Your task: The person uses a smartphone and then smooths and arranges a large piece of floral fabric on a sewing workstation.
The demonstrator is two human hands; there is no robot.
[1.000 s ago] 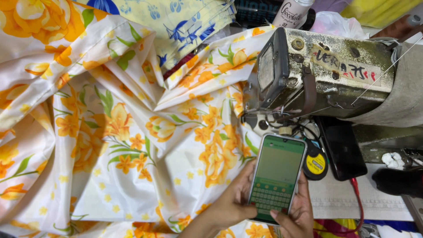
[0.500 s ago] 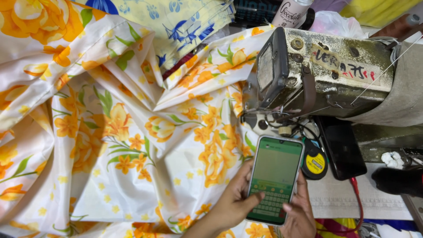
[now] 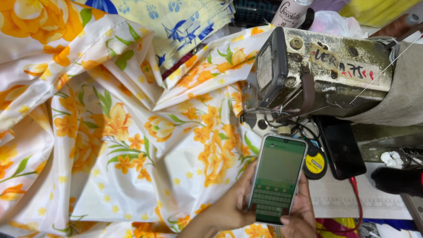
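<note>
Here, smartphone point(image 3: 276, 178) upright, top toward sewing machine point(image 3: 326, 75), both hands' fingers point(image 3: 243, 194) clamped on it.

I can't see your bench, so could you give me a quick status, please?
Left hand and right hand hold phone. Sewing machine untouched. Cloth beside.

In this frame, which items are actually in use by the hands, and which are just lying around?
In use:
smartphone, lit, keyboard showing
left hand, gripping its edge
right hand, thumb at the keyboard

Lying about:
floral fabric
sewing machine
second dark phone
round tape measure
blue-print cloth
</note>
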